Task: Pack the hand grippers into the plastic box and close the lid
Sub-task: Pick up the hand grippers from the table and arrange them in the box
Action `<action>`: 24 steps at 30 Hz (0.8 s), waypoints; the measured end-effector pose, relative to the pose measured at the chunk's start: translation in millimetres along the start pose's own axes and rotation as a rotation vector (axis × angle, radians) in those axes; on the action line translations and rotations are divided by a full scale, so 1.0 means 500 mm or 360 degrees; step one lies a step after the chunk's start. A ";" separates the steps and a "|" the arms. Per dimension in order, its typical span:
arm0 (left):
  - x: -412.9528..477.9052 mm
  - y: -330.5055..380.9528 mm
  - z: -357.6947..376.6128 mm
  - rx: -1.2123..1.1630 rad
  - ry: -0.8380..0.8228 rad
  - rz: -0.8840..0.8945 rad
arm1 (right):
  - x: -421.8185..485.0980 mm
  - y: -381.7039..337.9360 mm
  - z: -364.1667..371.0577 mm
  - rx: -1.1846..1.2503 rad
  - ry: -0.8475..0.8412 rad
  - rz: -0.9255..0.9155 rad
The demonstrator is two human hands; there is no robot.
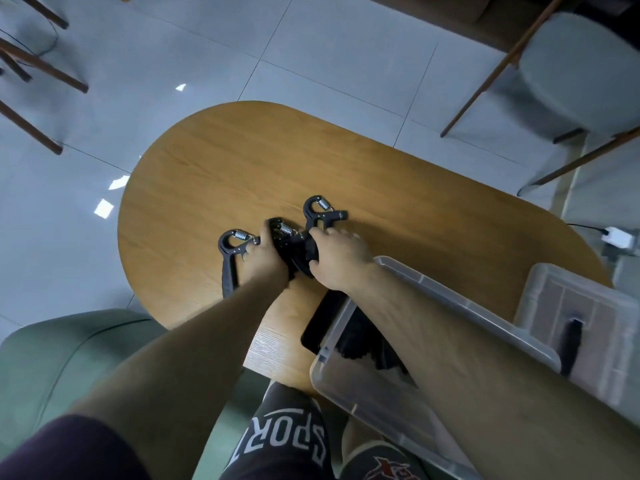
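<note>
We gripped the black hand grippers (291,242) mid-table (242,161), left hand (265,259) and right hand (341,259) both curled round them; the open plastic box (349,393) sat at the near right edge, lid (588,306) beside it.

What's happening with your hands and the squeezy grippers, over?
Left hand and right hand both grip a bunch of black spring hand grippers on the oval wooden table. Two more grippers lie beside. Clear plastic box open, lid off.

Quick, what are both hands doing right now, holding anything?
Left hand: grips the middle hand gripper.
Right hand: grips the same middle hand gripper, opposite side.
</note>
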State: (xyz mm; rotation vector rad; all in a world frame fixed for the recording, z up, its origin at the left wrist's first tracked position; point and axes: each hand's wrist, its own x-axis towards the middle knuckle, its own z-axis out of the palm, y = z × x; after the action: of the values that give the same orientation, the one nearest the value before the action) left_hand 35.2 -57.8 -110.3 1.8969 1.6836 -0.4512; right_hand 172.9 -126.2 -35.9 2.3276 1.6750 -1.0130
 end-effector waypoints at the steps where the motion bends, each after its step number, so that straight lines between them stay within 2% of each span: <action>1: 0.004 0.000 -0.003 -0.0035 0.0028 -0.0011 | -0.005 0.002 -0.003 0.0005 0.0024 -0.0013; 6: -0.009 -0.004 -0.035 -0.0150 0.0094 -0.0040 | -0.034 0.008 -0.016 0.0039 0.0219 -0.0072; 10: -0.041 -0.022 -0.087 -0.0198 0.0211 0.0054 | -0.072 0.018 -0.043 0.0110 0.0323 -0.0141; 16: -0.144 -0.001 -0.175 -0.0257 0.0393 0.0365 | -0.143 0.071 -0.104 0.0350 0.0434 -0.0189; 21: -0.254 0.079 -0.174 -0.0324 0.0288 0.0698 | -0.229 0.098 -0.148 0.0560 0.0359 -0.0256; 24: -0.321 0.134 -0.158 -0.0318 0.0258 0.0862 | -0.276 0.122 -0.148 0.0588 0.0390 -0.0200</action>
State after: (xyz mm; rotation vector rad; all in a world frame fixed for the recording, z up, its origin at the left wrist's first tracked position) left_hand 67.1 -141.0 58.7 2.1672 1.1757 0.0834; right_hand 235.9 -228.9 81.4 2.7022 1.8801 -1.1913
